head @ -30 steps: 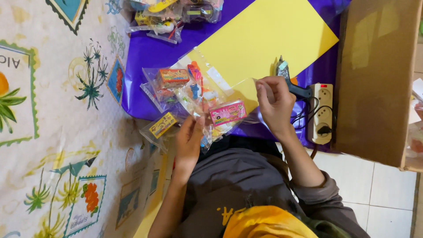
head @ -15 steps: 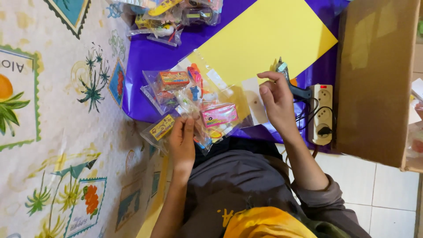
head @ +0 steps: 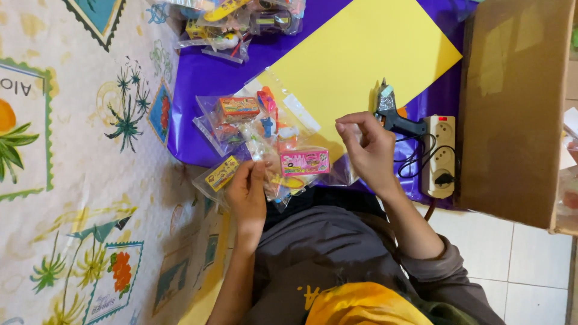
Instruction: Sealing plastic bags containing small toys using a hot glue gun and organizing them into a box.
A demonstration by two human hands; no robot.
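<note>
1. Grip: the left hand (head: 248, 191) pinches the edge of a clear plastic packet of small toys (head: 274, 157). The right hand (head: 368, 147) is raised with thumb and fingertips pinched together; what they nip is too small to make out.
2. Position: the packet lies on the purple sheet (head: 205, 78) in front of the person, between the two hands and overlapping the yellow paper sheet (head: 361, 54).
3. Hidden or cut off: packet contents overlap and blur; an exact toy count cannot be told. A second pile of clear packets (head: 232, 21) is cut by the top edge.
4. Count: one black glue gun (head: 391, 114), one white power strip (head: 441, 153) with one plug in it, one brown cardboard box (head: 515, 102) at right.
5. Labels: one pink rectangular card (head: 304, 162) in the packet, one orange rectangular card (head: 239, 108) left of it, one small yellow card (head: 222, 173) by the left hand.
6. Surface: a patterned floor mat with plant motifs (head: 78, 180) fills the left side.
</note>
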